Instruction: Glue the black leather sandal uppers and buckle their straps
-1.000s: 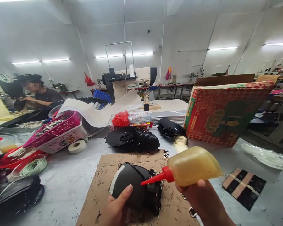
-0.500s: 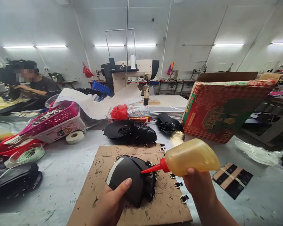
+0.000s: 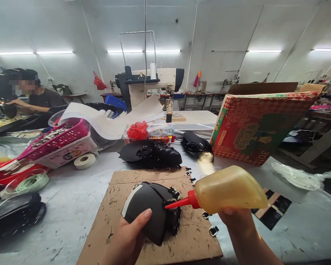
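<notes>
The bottle [image 3: 231, 189] has come a bit closer to the camera, and its red tip [image 3: 179, 202] has dipped lower onto the black piece [image 3: 149, 211]. The left hand [image 3: 127, 239] has stayed put. Its thumb presses on top of the black piece and the fingers are tucked under, so it is held tight and tipped up on the brown board [image 3: 193, 239]. The right hand [image 3: 234, 219] is closed around the bottle from below, with the tip pointing left, just at the small metal rings on the piece.

A hard squeeze could push out too much yellow stuff, which might run down the smooth black side or onto the thumb so close by. If the left hand lets the piece wobble, the tip could miss its spot. The loose buckles [image 3: 213, 231] lie just under the bottle, so a drip could land on them too
</notes>
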`<action>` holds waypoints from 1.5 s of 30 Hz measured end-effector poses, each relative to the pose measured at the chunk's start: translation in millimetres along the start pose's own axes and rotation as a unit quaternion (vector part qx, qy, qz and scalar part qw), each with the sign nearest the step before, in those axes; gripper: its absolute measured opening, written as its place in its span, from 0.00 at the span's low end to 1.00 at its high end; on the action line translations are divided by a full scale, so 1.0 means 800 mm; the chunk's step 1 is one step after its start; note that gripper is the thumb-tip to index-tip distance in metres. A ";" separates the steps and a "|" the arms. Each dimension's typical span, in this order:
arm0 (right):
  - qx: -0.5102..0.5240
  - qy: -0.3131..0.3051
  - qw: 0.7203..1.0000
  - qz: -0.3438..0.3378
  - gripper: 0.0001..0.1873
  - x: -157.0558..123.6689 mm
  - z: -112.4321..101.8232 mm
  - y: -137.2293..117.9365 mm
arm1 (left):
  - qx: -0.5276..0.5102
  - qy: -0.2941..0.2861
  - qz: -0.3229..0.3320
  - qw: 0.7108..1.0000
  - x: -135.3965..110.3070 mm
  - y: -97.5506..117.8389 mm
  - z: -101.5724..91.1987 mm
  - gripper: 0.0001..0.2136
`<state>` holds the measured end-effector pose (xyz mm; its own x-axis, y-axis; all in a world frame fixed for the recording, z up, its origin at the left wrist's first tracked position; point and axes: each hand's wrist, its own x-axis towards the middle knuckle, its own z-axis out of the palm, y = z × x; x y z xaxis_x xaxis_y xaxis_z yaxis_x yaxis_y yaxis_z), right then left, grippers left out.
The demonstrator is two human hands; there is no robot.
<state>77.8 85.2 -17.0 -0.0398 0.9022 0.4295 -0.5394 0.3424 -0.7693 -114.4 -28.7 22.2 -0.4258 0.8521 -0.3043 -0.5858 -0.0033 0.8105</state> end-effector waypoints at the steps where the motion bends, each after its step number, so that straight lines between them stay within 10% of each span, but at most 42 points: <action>1: 0.001 0.010 1.000 0.007 0.25 -0.001 0.003 -0.003 | 0.000 0.001 0.001 1.000 0.000 0.000 0.000 0.20; 45: 0.031 -0.032 0.996 0.073 0.21 -0.003 -0.021 0.016 | 0.003 0.034 0.026 0.999 -0.004 0.001 0.011 0.22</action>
<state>84.8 91.5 -36.0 -0.1742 0.9215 0.3471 -0.5756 0.1908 -0.7952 -107.8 -27.0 28.2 -0.5011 0.8136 -0.2951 -0.5580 -0.0431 0.8287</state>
